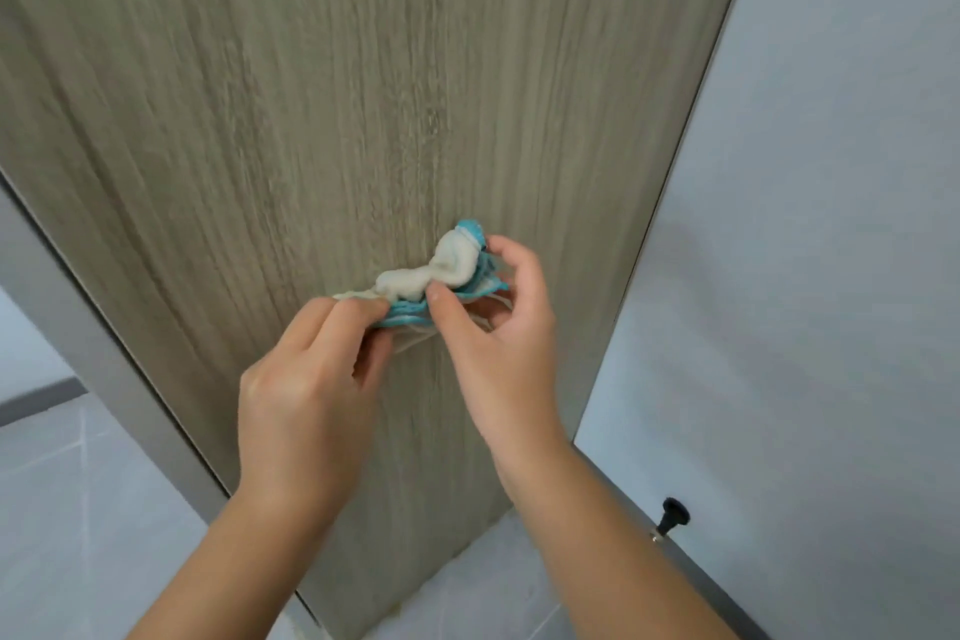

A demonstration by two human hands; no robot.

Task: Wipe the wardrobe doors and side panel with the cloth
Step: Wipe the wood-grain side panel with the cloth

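A tall wood-grain wardrobe panel (pixel 322 109) fills most of the head view, narrowing toward the floor. In front of it, a bunched white cloth with blue edging (pixel 441 270) is held between both hands. My left hand (pixel 306 379) pinches the cloth's lower left end with thumb and fingers. My right hand (pixel 493 322) grips the right side, fingers curled around the folded blue layers. The cloth looks close to the panel; I cannot tell whether it touches.
A pale blue-grey wall (pixel 805 224) stands right of the panel. A black doorstop (pixel 672 515) sticks up from a grey skirting at the lower right. A grey frame edge (pixel 78 327) runs down the panel's left side. Light floor tiles (pixel 78 509) lie below.
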